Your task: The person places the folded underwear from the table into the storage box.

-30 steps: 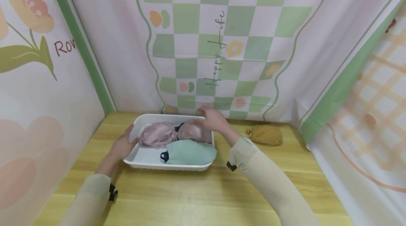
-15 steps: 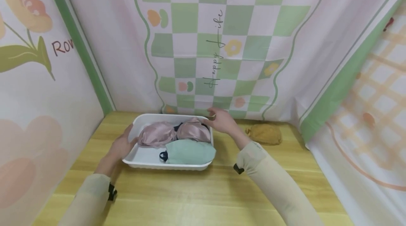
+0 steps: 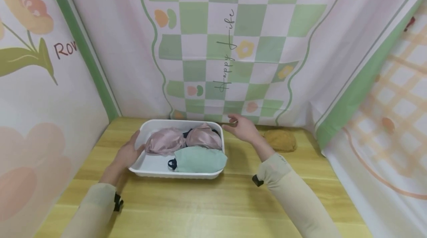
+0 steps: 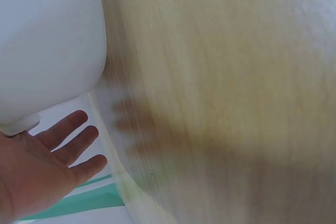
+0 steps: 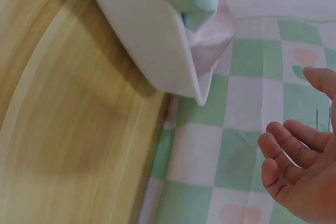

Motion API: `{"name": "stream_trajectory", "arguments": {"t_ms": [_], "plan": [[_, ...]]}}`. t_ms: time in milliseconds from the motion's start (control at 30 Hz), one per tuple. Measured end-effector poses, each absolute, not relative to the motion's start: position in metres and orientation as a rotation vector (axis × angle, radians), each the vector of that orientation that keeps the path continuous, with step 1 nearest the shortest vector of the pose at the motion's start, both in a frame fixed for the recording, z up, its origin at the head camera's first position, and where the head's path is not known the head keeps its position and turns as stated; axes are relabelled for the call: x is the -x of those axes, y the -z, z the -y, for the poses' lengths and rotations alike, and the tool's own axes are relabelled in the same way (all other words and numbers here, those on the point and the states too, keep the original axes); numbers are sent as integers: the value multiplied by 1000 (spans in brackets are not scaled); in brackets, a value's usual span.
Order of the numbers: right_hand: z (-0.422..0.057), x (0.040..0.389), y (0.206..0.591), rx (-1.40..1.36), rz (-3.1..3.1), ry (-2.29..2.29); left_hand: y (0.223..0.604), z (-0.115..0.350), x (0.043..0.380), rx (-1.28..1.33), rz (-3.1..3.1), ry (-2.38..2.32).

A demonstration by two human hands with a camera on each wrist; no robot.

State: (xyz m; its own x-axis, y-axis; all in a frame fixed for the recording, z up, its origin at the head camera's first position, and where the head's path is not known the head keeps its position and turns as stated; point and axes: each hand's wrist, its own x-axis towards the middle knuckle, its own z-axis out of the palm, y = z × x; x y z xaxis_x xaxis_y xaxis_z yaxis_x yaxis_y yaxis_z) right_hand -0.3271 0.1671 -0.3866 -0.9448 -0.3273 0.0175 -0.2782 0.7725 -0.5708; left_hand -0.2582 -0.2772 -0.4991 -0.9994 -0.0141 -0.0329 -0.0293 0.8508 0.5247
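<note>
A white tray (image 3: 151, 169) stands on the table, holding a pink satin bra (image 3: 165, 141) with its two cups side by side. In front of the bra lies a mint-green folded garment (image 3: 201, 159) with a dark strap loop. My left hand (image 3: 126, 154) holds the tray's left rim, thumb over the inside and other fingers outside. In the left wrist view, several fingers (image 4: 73, 148) of that hand extend loosely below the tray's wall. Just off the tray's back right corner, my right hand (image 3: 245, 128) hovers with loosely bent fingers and nothing in them.
A mustard-yellow cloth bundle (image 3: 281, 141) lies on the wooden table (image 3: 186, 208) to the right, partly behind the right wrist. A checked curtain (image 3: 230, 60) hangs right behind the table's back edge, with printed fabric at both sides.
My right hand has moved off the pink bra's right cup, rightwards past the tray's corner. My left hand keeps its place on the rim, and the garments lie nearly as before.
</note>
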Motion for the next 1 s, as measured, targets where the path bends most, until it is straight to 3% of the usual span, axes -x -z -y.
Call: {"name": "stream_trajectory", "arguments": {"t_ms": [1000], "plan": [[-248,320,395,320,-2918,999,497,276,257,16,-2996,-854]]}}
